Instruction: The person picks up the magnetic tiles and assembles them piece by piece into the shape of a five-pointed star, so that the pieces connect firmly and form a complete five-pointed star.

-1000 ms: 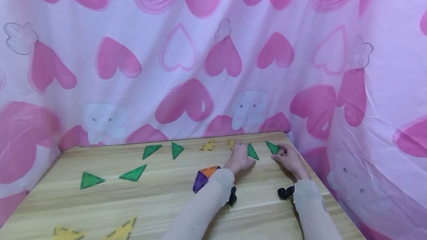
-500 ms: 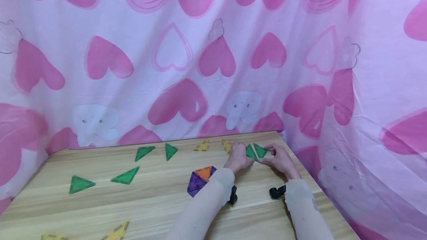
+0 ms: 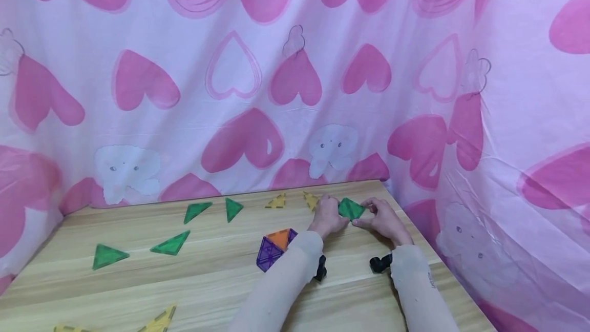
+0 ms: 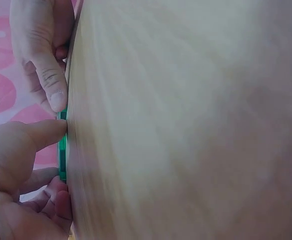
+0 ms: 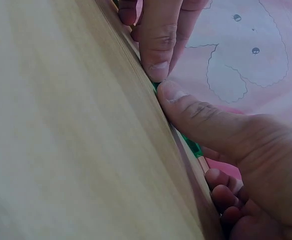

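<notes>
Two green triangular magnetic tiles (image 3: 351, 209) lie together with their edges meeting at the table's back right, forming one four-sided shape. My left hand (image 3: 328, 216) pinches the left tile at its edge, thumb in front and fingers behind. From the other side, my right hand (image 3: 383, 219) grips the right tile between thumb and fingers. In the left wrist view, a thin green tile edge (image 4: 62, 150) shows flat on the wood. Both thumb tips come close together in the right wrist view, where the tile (image 5: 191, 145) is mostly hidden behind my right thumb.
A yellow tile (image 3: 310, 201) lies just past my left hand, with another yellow tile (image 3: 276, 201) further left. An orange tile (image 3: 279, 239) joined to purple tiles (image 3: 269, 254) is partly behind my left forearm. Several green triangles (image 3: 171, 243) lie to the left; a pink heart curtain (image 3: 239, 142) encloses the table.
My right hand has moved left with its green tile, closing the gap to the tile at my left hand. The two tiles now meet. The head view has shifted slightly right.
</notes>
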Tool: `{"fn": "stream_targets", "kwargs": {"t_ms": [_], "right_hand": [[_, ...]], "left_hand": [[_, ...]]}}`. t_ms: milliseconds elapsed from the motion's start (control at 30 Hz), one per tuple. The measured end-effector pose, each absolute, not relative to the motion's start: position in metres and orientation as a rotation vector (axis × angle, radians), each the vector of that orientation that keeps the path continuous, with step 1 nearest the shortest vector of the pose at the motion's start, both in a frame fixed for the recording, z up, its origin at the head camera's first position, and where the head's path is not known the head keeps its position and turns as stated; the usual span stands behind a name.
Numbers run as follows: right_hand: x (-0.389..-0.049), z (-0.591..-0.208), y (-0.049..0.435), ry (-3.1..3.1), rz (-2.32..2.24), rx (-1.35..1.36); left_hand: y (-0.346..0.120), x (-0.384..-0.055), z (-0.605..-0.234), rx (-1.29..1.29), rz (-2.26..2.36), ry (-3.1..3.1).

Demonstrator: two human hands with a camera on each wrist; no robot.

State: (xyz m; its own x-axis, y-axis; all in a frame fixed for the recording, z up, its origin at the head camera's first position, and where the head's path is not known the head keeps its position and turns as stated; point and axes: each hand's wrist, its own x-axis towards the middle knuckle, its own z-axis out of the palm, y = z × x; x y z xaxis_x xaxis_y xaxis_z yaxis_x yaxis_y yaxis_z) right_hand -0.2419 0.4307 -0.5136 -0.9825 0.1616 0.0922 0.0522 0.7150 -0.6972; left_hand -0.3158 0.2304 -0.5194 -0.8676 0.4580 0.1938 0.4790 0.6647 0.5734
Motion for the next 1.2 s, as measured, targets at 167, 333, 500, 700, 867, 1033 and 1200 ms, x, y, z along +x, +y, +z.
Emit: {"fn": "stream_targets", "kwargs": {"t_ms": [167, 333, 500, 700, 867, 1033, 1200], "right_hand": [[-0.246, -0.512, 0.424, -2.791, 1.128, -0.161], [-0.249, -0.509, 0.421, -2.795, 1.138, -0.148], [-0.249, -0.505, 0.424, -2.813, 1.111, -0.145], [-0.243, -0.503, 0.434, -2.825, 1.128, -0.165], [-0.239, -0.503, 0.439, -2.828, 1.123, -0.155], [-0.237, -0.506, 0.436, -2.832, 1.111, -0.131], [-0.238, -0.507, 0.433, -2.823, 1.14, -0.112]], "left_hand": [[0.217, -0.317, -0.516, -0.798, -1.065, -2.839], [0.184, -0.305, -0.479, -0.803, -1.451, -2.815], [0.134, -0.307, -0.454, -0.811, -1.478, -2.681], [0.058, -0.308, -0.461, -0.638, -1.528, -2.649], [0.013, -0.31, -0.488, -0.469, -1.571, -2.648], [-0.003, -0.312, -0.508, -0.387, -1.533, -2.653], [-0.005, -0.313, -0.513, -0.368, -1.524, -2.656]]}}
